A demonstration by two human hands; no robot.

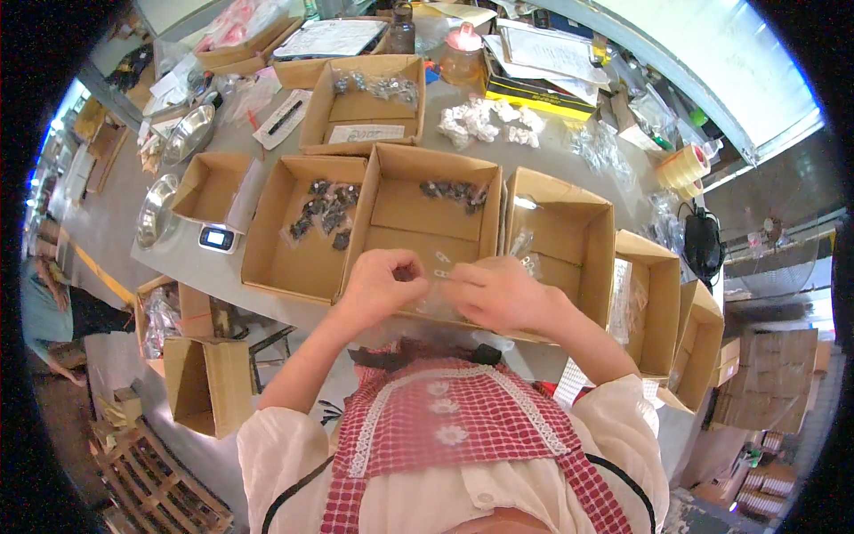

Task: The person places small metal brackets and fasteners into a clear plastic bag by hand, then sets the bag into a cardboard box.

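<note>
Over the near side of the middle cardboard box (436,227), both my hands are close together. My left hand (384,283) is closed, thumb against curled fingers; whatever it pinches is too small to make out. My right hand (500,292) is closed too, its fingertips pinching a small pale piece with a hole (440,274). A similar pale piece (442,257) shows just beyond it. Thin clear plastic (433,304) seems to hang between the hands, its outline blurred. Small dark parts in clear bags (455,193) lie at the middle box's far end.
A left box (298,262) holds more bagged dark parts; a right box (578,240) has pale pieces in plastic. Another box (365,107) stands behind. A small scale (218,238), crumpled white bundles (489,122), a lidded jar (463,58) and tape rolls (683,169) surround them.
</note>
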